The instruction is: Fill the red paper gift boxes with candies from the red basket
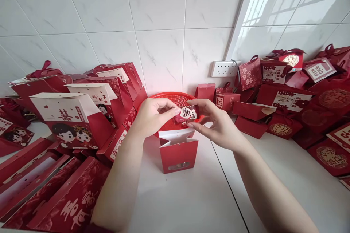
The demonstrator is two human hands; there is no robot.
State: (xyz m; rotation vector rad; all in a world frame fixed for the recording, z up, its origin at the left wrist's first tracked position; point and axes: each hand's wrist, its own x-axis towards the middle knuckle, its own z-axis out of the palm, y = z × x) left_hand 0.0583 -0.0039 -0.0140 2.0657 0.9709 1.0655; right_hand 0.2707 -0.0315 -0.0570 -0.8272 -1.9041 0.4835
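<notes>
Between both hands is a small red and white packet (186, 114) with dark lettering, above the red basket. My left hand (160, 114) pinches its left edge between thumb and fingers. On the other side, my right hand (212, 122) holds the packet's right edge with its thumb and fingertips. Just below them stands an upright red paper bag (179, 154), its top open and a small oval window low on its front. The red basket (166, 96) with a perforated wall sits behind the bag, partly hidden by the hands.
Many red and white gift bags (68, 116) crowd the left side. More red boxes (284, 98), some with ribbons, are piled on the right. A white power strip (224, 69) is on the tiled wall. A dark seam (229, 185) crosses the white table (175, 204).
</notes>
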